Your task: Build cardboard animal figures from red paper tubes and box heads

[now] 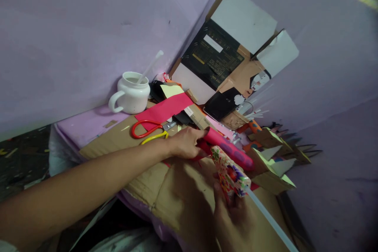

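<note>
My right hand [233,212] is wrapped round a flower-patterned hot glue gun [232,171]. A long translucent glue stick [270,216] sticks out of its back end, toward the lower right. The gun's front points toward my left hand [186,143], which is closed at the near end of a pink rolled paper piece with purple spots [230,147]. Its fingertips are partly hidden, with red material just under them. Scissors [153,129] with one red and one yellow handle lie beside my left wrist, partly behind it.
Brown cardboard [174,195] covers the table. A white mug [132,92] holding a stick stands at the back left, near a red paper strip [165,108]. An unfolded box [218,51] leans on the wall. Pointed cardboard pieces [274,169] stand at the right.
</note>
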The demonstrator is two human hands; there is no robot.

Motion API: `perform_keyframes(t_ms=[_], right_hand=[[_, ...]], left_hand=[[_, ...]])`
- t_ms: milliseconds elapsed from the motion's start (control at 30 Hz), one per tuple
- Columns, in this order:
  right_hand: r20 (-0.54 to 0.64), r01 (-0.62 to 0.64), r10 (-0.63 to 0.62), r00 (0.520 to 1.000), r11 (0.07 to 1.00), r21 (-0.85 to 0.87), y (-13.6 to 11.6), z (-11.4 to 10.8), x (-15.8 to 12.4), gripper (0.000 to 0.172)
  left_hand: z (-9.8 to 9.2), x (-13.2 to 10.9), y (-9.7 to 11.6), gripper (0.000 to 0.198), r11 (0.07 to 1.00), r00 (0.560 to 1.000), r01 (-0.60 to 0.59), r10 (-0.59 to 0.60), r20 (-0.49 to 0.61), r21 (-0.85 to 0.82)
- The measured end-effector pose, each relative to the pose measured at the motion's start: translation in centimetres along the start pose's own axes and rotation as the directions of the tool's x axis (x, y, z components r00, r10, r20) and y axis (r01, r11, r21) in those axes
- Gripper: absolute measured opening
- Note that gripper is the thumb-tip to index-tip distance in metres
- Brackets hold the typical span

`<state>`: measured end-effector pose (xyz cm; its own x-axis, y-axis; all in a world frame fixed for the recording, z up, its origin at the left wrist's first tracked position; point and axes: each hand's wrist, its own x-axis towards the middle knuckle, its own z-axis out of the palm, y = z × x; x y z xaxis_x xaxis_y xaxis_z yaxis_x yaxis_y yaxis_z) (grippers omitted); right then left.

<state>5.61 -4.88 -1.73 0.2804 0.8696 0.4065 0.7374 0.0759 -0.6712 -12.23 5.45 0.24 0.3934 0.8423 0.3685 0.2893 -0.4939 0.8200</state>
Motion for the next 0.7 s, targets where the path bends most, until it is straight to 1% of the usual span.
perform_keyframes(t_ms=[133,333,400,533,600,700], right_hand=[[-0.030,-0.090,0.088,0.996,0.994,-0.059,0.4,-0.6,-0.7,0.044],[-0.098,-0.114,0.113,0.989,0.993,-0.009,0.6,-2.2,-1.3,0.041],[-0.100,-0.136,0.138,0.985,0.990,0.027,0.3,-2.1,-1.4,0.040],[-0.051,-0.184,0.189,0.981,0.978,0.098,0.1,-1.3,-1.4,0.039],[-0.031,-0.205,0.208,0.978,0.975,0.083,0.2,-1.0,-1.3,0.039],[-0.032,-0.205,0.207,0.978,0.977,0.056,0.1,-0.9,-1.0,0.038]], left_hand=[[0.1,0.1,-0.1,0.028,1.000,1.000,-0.005,0.004,-0.011,-0.027],[0.5,0.4,-0.5,0.032,0.998,1.000,0.005,-0.007,-0.026,-0.070],[0.6,0.4,-0.5,0.033,0.996,0.999,0.000,-0.003,-0.035,-0.086],[0.5,0.3,-0.3,0.037,0.995,0.999,-0.016,0.012,-0.033,-0.103],[0.3,0.3,-0.1,0.038,0.995,0.999,-0.021,0.018,-0.030,-0.099],[0.3,0.3,-0.1,0.038,0.994,0.999,-0.030,0.027,-0.025,-0.102]])
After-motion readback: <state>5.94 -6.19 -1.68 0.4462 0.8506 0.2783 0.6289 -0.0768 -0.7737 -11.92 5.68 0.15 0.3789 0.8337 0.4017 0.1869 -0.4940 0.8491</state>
